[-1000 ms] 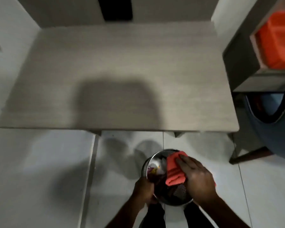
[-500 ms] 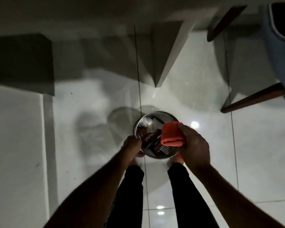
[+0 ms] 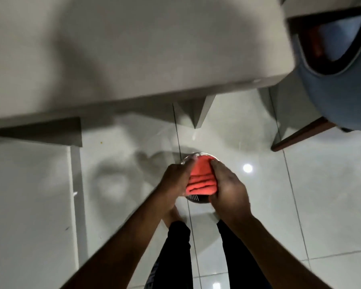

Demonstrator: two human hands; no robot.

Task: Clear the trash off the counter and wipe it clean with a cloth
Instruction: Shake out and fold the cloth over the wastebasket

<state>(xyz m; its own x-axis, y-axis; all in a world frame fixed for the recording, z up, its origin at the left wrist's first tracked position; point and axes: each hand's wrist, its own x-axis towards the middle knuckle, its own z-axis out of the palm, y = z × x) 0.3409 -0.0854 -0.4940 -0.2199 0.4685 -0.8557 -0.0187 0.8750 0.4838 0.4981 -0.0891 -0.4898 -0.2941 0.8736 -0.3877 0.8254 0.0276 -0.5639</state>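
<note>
**A:** ok so both hands are on the cloth [image 3: 199, 180] now. A moment ago the left hand [image 3: 176, 179] was on the rim of the metal bin [image 3: 198, 200] and only the right hand [image 3: 227, 188] had the cloth.

**B:** yeah, the fingers [image 3: 214, 164] of both are closed on the orange cloth, pressing it from either side. It's bunched up right above the bin, on the floor just off the worktop's near edge.

**A:** and the worktop [image 3: 133, 49] looks bare from here, what I can see of it.

**B:** then I'd guess the trash part is done. Looks like they're folding or wringing it before wiping, or after. Can't tell which.

**A:** pretty blurry too, bin contents are hidden.
</note>
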